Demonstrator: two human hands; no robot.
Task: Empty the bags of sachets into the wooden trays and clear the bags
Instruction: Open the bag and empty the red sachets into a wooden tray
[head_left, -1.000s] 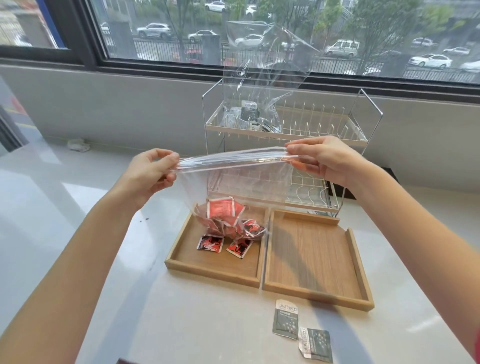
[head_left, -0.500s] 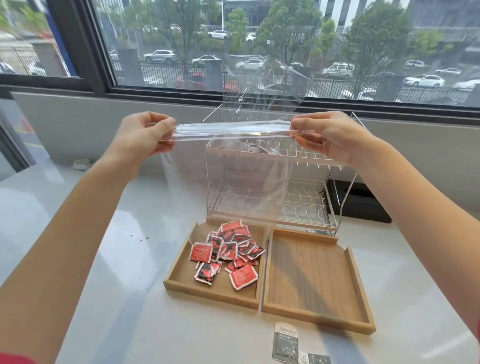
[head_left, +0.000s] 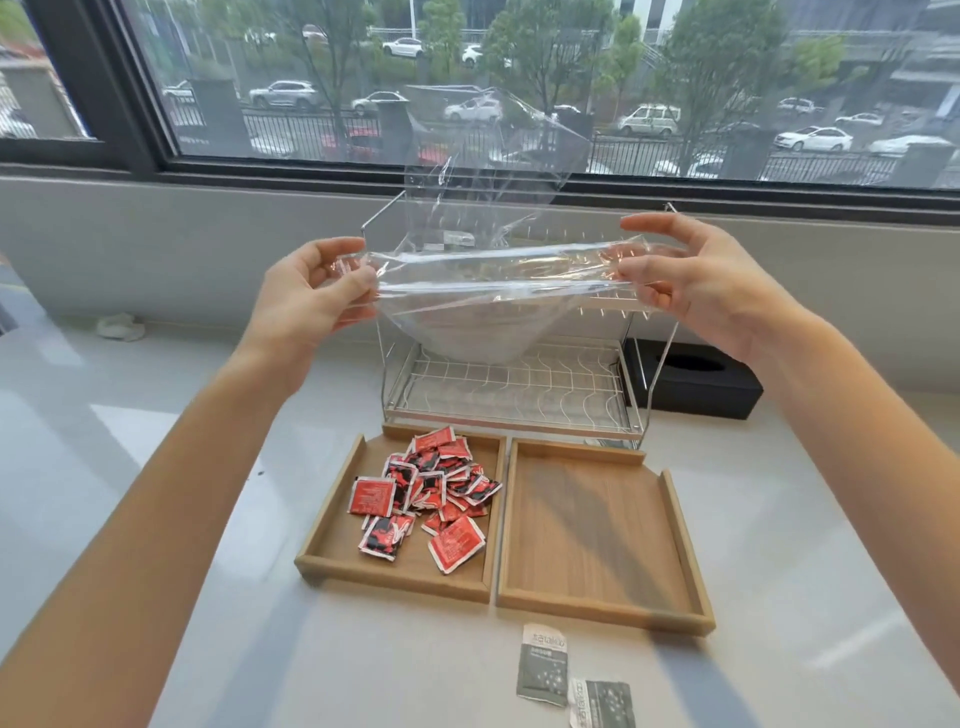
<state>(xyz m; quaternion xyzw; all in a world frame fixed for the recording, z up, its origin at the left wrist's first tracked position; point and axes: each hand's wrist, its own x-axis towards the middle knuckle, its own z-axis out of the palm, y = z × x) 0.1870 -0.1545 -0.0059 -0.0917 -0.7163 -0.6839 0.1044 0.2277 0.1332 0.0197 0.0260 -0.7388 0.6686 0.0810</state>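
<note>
Head view is the only one, so here goes: both hands are up in front of the wire rack (head_left: 511, 387), stretching a clear bag (head_left: 498, 291) between them. Left hand (head_left: 306, 304) pinches its edge, fingers (head_left: 358, 285) curled round the plastic. Right hand (head_left: 711, 291) has the other edge pinched lower down, with the upper fingers sticking out fairly straight. Bag looks empty now, hanging well above the desk (head_left: 208, 597). Red sachets (head_left: 426, 499) sit piled in the left wooden tray (head_left: 332, 530); the right wooden tray (head_left: 680, 535) has nothing in it. Two grey sachets (head_left: 571, 680) lie loose on the desk, just in front of that tray.

Handling-wise, I'd guess the bag is featherlight, floppy and a bit slippery, so pinching the rim at both corners seems the safest hold. Another clear bag (head_left: 483, 140) sits on the rack's top shelf.
</note>
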